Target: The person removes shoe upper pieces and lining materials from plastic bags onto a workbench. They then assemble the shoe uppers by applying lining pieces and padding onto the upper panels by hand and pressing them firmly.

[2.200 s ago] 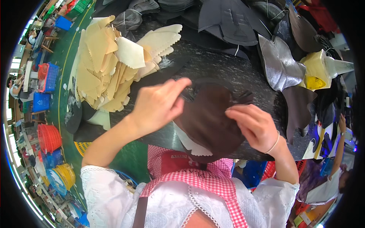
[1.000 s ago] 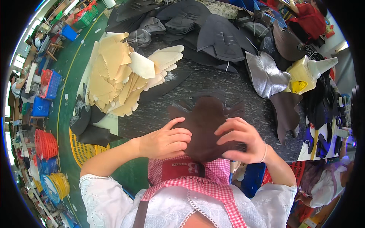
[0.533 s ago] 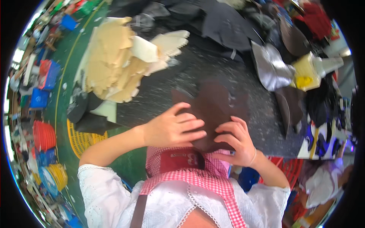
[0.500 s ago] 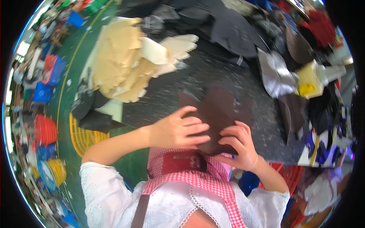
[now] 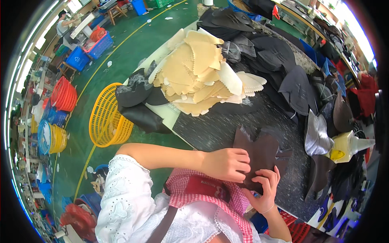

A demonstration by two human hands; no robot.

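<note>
A dark brown leather piece (image 5: 263,152) with a notched outline lies at the near edge of the dark speckled table (image 5: 227,127). Over its left near side my left hand (image 5: 231,165) is closed, fingers curled together; its fingertips are turned out of sight. My right hand (image 5: 264,189) bends round the near edge of the same piece, thumb below and fingers above. Farther off sits a heap of cream zigzag-edged pieces (image 5: 194,69). To the right are a silver piece (image 5: 317,133), another brown piece (image 5: 318,176) and a yellowish glue bottle (image 5: 342,150) with a pointed nozzle.
Black cut pieces (image 5: 300,89) are stacked along the table's far right. Black sheets (image 5: 142,115) hang over its left corner, beside a yellow plastic basket (image 5: 94,129) on the green floor (image 5: 133,40). Red baskets (image 5: 65,94) and blue crates (image 5: 78,58) stand farther left.
My view has swung, so the table and its heaps sit farther right in the picture. The left hand's fingers, spread before, are now curled together. Both hands remain at the brown leather piece.
</note>
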